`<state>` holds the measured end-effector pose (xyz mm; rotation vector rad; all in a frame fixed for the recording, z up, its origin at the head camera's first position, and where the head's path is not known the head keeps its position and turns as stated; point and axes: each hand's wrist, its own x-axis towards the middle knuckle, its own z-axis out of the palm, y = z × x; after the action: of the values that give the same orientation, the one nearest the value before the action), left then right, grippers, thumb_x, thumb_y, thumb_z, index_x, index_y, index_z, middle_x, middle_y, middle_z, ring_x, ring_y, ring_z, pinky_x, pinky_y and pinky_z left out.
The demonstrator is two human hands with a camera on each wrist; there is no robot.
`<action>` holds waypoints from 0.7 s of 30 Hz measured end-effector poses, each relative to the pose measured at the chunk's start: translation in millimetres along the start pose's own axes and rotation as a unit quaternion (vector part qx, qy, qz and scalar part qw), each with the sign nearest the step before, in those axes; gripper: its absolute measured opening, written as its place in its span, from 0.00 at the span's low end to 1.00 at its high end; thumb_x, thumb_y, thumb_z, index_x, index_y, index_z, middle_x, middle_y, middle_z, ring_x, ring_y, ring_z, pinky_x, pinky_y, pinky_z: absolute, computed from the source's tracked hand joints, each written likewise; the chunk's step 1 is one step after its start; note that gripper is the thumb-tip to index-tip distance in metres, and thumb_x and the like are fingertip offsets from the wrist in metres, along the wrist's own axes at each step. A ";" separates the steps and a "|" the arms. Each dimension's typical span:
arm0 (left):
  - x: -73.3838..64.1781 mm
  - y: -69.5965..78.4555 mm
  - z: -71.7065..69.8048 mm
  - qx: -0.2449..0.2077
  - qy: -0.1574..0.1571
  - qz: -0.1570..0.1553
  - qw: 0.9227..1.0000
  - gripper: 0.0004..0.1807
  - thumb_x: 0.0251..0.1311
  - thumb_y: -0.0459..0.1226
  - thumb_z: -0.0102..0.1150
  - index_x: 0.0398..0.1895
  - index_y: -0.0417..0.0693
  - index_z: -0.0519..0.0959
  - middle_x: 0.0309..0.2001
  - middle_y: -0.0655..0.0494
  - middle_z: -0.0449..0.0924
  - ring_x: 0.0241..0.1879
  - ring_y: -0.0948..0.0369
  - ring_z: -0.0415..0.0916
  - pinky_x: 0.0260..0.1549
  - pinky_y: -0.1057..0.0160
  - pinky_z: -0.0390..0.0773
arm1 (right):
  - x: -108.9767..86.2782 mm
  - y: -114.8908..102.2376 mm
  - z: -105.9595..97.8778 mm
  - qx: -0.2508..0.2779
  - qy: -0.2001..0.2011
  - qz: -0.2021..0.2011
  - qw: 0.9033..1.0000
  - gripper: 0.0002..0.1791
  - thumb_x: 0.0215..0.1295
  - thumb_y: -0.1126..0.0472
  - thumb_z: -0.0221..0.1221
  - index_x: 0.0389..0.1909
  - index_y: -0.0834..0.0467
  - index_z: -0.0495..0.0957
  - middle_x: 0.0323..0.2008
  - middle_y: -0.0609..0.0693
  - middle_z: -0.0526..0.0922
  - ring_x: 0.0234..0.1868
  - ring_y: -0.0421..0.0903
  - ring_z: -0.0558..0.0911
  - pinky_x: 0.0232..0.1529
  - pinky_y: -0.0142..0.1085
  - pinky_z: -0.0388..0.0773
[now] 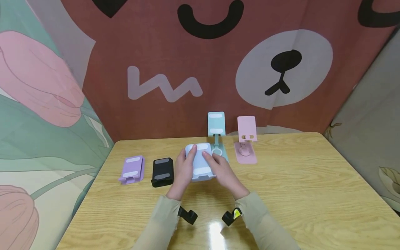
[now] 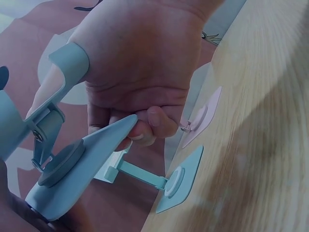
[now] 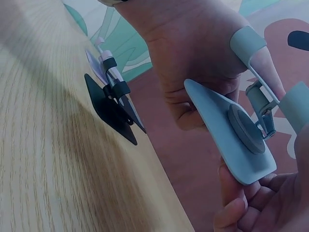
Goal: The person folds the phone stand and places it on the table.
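Note:
A light blue folding phone stand [image 1: 200, 162] is held above the table between both hands. My left hand [image 1: 184, 167] grips its left side, thumb on the front panel. My right hand [image 1: 223, 172] holds the right side, its thumb also on the panel. In the right wrist view, the stand's base plate [image 3: 217, 128] with its round pivot stands partly away from the panel, joined by a hinged arm. Fingers of both hands reach the base plate's edges. Just behind the right hand stands an unfolded teal phone stand [image 1: 216, 122], its lower part partly covered.
An unfolded pink phone stand [image 1: 247, 127] stands on the table at the back right. On the left lie a folded black phone stand [image 1: 163, 172] and a folded purple one [image 1: 132, 168]. The wooden table [image 1: 312, 194] ends at a printed cloth [image 1: 162, 118] behind.

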<state>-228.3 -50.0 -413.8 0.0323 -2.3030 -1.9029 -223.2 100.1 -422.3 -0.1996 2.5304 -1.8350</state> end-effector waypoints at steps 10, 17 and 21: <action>-3.4 -0.1 1.7 -0.017 -0.011 0.011 1.000 0.31 0.74 0.60 0.48 0.56 0.42 0.78 0.44 0.48 0.81 0.41 0.55 0.77 0.41 0.56 0.77 | -0.7 2.8 0.6 0.003 0.008 0.005 1.000 0.34 0.75 0.34 0.50 0.52 0.62 0.81 0.38 0.52 0.84 0.38 0.47 0.80 0.39 0.40 0.78; -2.6 -1.5 2.7 -0.015 -0.005 0.005 1.000 0.28 0.75 0.56 0.50 0.56 0.40 0.79 0.42 0.48 0.82 0.39 0.56 0.77 0.38 0.59 0.78 | -1.0 5.0 1.9 0.004 0.015 0.003 1.000 0.32 0.75 0.35 0.52 0.47 0.62 0.82 0.35 0.51 0.83 0.34 0.46 0.79 0.35 0.38 0.77; -2.0 -2.1 3.4 -0.013 -0.004 -0.004 1.000 0.28 0.75 0.56 0.51 0.57 0.40 0.79 0.43 0.48 0.82 0.40 0.56 0.78 0.39 0.59 0.79 | -0.9 6.0 2.3 0.005 0.018 0.009 1.000 0.32 0.74 0.34 0.52 0.46 0.62 0.82 0.34 0.52 0.83 0.33 0.46 0.79 0.34 0.38 0.76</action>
<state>-226.9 -46.8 -416.7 0.0323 -2.2859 -1.9404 -222.7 99.9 -428.7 -0.1456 2.5379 -1.8613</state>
